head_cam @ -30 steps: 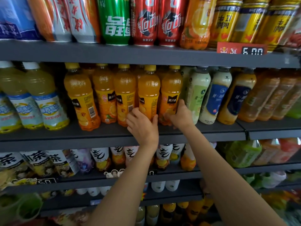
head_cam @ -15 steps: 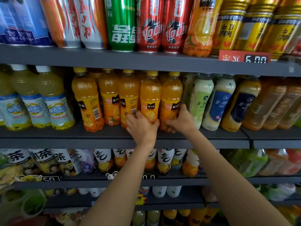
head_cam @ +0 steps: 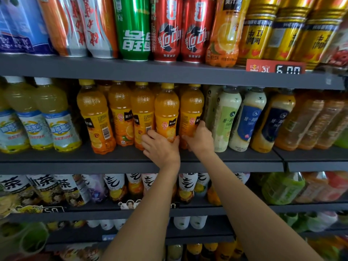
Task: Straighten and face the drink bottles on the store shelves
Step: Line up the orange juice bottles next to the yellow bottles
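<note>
Five orange juice bottles [head_cam: 120,117] with yellow caps stand in a row near the front edge of the dark metal middle shelf [head_cam: 75,163]: clear dimpled plastic with glossy yellow-orange labels. The left hand [head_cam: 160,147] curls round the base of the fourth bottle [head_cam: 166,112], whose label faces forward. The right hand [head_cam: 200,139] grips the lower part of the fifth bottle [head_cam: 191,110], beside the pale milk-tea bottles [head_cam: 226,117].

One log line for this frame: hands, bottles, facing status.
left hand: grips fourth orange bottle | right hand: grips fifth orange bottle | first orange bottle: barcode forward, unfaced
</note>
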The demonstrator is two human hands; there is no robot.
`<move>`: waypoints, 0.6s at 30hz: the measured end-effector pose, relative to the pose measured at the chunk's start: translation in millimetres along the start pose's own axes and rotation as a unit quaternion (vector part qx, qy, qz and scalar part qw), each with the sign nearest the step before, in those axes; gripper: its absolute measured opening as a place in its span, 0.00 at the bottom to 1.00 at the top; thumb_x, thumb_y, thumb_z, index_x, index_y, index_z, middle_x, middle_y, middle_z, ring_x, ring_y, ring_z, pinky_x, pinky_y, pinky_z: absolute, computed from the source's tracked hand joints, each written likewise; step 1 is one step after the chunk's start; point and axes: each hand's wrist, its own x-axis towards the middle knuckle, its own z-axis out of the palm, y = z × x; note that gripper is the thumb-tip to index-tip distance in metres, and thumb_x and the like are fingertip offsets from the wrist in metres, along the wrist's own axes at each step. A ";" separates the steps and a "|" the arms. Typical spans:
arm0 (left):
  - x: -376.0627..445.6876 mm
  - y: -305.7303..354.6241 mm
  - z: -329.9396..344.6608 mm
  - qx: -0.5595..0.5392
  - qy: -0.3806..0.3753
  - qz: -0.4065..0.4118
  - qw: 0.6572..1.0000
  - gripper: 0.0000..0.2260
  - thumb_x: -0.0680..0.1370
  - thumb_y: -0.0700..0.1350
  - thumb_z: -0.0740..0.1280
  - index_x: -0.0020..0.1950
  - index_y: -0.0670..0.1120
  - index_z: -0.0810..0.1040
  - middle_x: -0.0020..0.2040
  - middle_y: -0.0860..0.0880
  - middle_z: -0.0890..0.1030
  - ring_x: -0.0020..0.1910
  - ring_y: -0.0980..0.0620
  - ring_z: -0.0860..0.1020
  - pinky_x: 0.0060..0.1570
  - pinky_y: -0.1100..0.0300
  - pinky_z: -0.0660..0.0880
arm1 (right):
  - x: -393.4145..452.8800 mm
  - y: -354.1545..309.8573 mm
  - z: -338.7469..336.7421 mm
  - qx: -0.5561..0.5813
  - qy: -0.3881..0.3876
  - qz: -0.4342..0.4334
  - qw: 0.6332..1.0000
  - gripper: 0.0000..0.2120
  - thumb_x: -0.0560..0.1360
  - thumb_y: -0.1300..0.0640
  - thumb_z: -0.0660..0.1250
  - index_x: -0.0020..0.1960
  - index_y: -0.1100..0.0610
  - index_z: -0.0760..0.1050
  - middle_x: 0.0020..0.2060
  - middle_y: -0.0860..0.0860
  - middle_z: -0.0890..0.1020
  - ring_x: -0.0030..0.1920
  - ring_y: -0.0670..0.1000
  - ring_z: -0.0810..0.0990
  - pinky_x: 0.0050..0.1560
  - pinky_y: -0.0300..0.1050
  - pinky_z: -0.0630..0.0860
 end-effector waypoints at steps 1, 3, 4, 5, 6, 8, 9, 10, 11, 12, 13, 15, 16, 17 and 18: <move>0.3 -3.8 -2.7 -0.003 -0.012 0.018 1.000 0.35 0.68 0.55 0.74 0.66 0.41 0.63 0.65 0.41 0.65 0.66 0.42 0.63 0.62 0.48 0.63 | -3.5 0.6 1.8 -0.006 0.012 0.002 1.000 0.28 0.72 0.54 0.71 0.66 0.62 0.62 0.62 0.60 0.71 0.59 0.62 0.75 0.56 0.58 0.74; -1.0 -16.8 -11.7 -0.044 -0.035 0.069 0.996 0.34 0.69 0.53 0.75 0.67 0.42 0.64 0.65 0.42 0.65 0.66 0.42 0.63 0.63 0.47 0.63 | -16.7 1.3 5.2 -0.006 0.076 -0.013 0.997 0.29 0.74 0.54 0.69 0.68 0.62 0.61 0.65 0.58 0.67 0.60 0.61 0.73 0.53 0.52 0.72; -0.7 -24.7 -17.8 -0.073 -0.032 0.095 0.992 0.33 0.69 0.51 0.75 0.67 0.42 0.64 0.65 0.42 0.65 0.66 0.43 0.64 0.63 0.47 0.63 | -24.3 -0.8 5.9 0.016 0.117 -0.036 0.992 0.27 0.74 0.54 0.69 0.67 0.62 0.63 0.64 0.57 0.68 0.59 0.59 0.74 0.51 0.48 0.71; 1.5 -33.3 -24.3 -0.101 -0.015 0.111 0.989 0.31 0.69 0.50 0.75 0.66 0.41 0.66 0.64 0.42 0.66 0.66 0.43 0.65 0.64 0.47 0.63 | -30.7 -4.1 7.4 0.047 0.143 -0.068 0.986 0.24 0.74 0.54 0.68 0.65 0.62 0.66 0.61 0.56 0.70 0.57 0.57 0.75 0.49 0.43 0.69; 6.2 -40.7 -31.1 -0.124 0.011 0.111 0.986 0.29 0.70 0.49 0.74 0.66 0.40 0.67 0.63 0.41 0.68 0.65 0.43 0.66 0.64 0.47 0.64 | -35.2 -8.6 9.7 0.071 0.147 -0.096 0.982 0.21 0.74 0.53 0.69 0.62 0.61 0.69 0.59 0.55 0.74 0.56 0.55 0.75 0.49 0.41 0.69; 22.7 -51.8 -41.2 -0.149 0.040 0.083 0.984 0.27 0.72 0.47 0.72 0.65 0.38 0.67 0.62 0.39 0.69 0.64 0.41 0.67 0.64 0.46 0.66 | -36.8 -19.8 19.2 0.072 0.116 -0.120 0.983 0.22 0.72 0.49 0.71 0.59 0.60 0.71 0.56 0.54 0.77 0.56 0.54 0.76 0.51 0.46 0.74; 31.3 -53.1 -45.2 -0.146 0.029 0.075 0.986 0.27 0.72 0.47 0.72 0.66 0.37 0.67 0.62 0.39 0.70 0.64 0.41 0.68 0.65 0.46 0.66 | -36.1 -26.1 23.9 0.053 0.094 -0.113 0.988 0.25 0.71 0.47 0.71 0.60 0.60 0.69 0.56 0.55 0.77 0.56 0.55 0.77 0.52 0.51 0.75; 38.5 -51.9 -48.0 -0.136 0.007 0.081 0.987 0.28 0.72 0.47 0.72 0.67 0.37 0.67 0.62 0.40 0.71 0.64 0.42 0.68 0.65 0.47 0.67 | -34.7 -32.3 27.7 0.029 0.072 -0.097 0.992 0.27 0.70 0.45 0.72 0.61 0.60 0.68 0.57 0.56 0.77 0.57 0.57 0.77 0.52 0.54 0.76; 44.0 -50.1 -48.6 -0.121 -0.015 0.098 0.988 0.28 0.72 0.47 0.72 0.68 0.39 0.67 0.62 0.40 0.72 0.64 0.42 0.69 0.64 0.47 0.67 | -33.9 -36.6 31.0 0.006 0.052 -0.078 0.996 0.29 0.70 0.45 0.72 0.62 0.60 0.66 0.58 0.57 0.77 0.57 0.58 0.77 0.53 0.55 0.76; 47.3 -47.6 -48.0 -0.100 -0.030 0.111 0.988 0.29 0.72 0.47 0.72 0.69 0.40 0.67 0.63 0.41 0.71 0.64 0.43 0.69 0.64 0.47 0.68 | -33.1 -38.2 33.5 -0.012 0.040 -0.065 0.997 0.29 0.70 0.45 0.72 0.62 0.60 0.65 0.59 0.57 0.76 0.58 0.59 0.76 0.53 0.55 0.75; 48.9 -45.0 -46.9 -0.080 -0.032 0.116 0.990 0.29 0.72 0.48 0.72 0.69 0.40 0.67 0.64 0.41 0.71 0.65 0.43 0.69 0.64 0.48 0.67 | -32.1 -37.9 35.3 -0.023 0.036 -0.060 0.997 0.28 0.71 0.46 0.71 0.62 0.60 0.64 0.59 0.57 0.76 0.58 0.59 0.76 0.53 0.54 0.74; 49.8 -42.4 -44.6 -0.053 -0.020 0.111 0.992 0.29 0.72 0.48 0.72 0.69 0.40 0.67 0.65 0.41 0.69 0.65 0.42 0.68 0.64 0.48 0.66 | -31.5 -36.6 35.6 -0.035 0.037 -0.062 0.997 0.27 0.71 0.46 0.71 0.61 0.60 0.65 0.59 0.57 0.76 0.58 0.59 0.76 0.52 0.53 0.73; 49.7 -41.4 -44.6 -0.046 -0.014 0.107 0.993 0.29 0.72 0.49 0.72 0.69 0.41 0.67 0.65 0.41 0.69 0.65 0.42 0.68 0.64 0.49 0.66 | -31.1 -35.9 34.9 -0.039 0.038 -0.064 0.996 0.27 0.71 0.46 0.71 0.61 0.60 0.65 0.58 0.57 0.76 0.58 0.59 0.76 0.51 0.53 0.73; 50.7 -42.4 -44.5 -0.042 -0.013 0.103 0.994 0.29 0.72 0.50 0.72 0.69 0.41 0.68 0.65 0.41 0.68 0.66 0.42 0.67 0.64 0.49 0.65 | -30.7 -35.3 34.1 -0.043 0.040 -0.063 0.996 0.27 0.71 0.46 0.71 0.60 0.61 0.65 0.58 0.57 0.76 0.58 0.59 0.76 0.51 0.53 0.74; 51.8 -43.8 -45.6 -0.038 -0.013 0.104 0.994 0.29 0.72 0.50 0.72 0.68 0.41 0.68 0.65 0.42 0.69 0.65 0.42 0.68 0.64 0.49 0.65 | -30.8 -34.9 33.3 -0.046 0.041 -0.059 0.996 0.27 0.71 0.46 0.71 0.60 0.61 0.65 0.58 0.58 0.76 0.58 0.60 0.76 0.51 0.53 0.74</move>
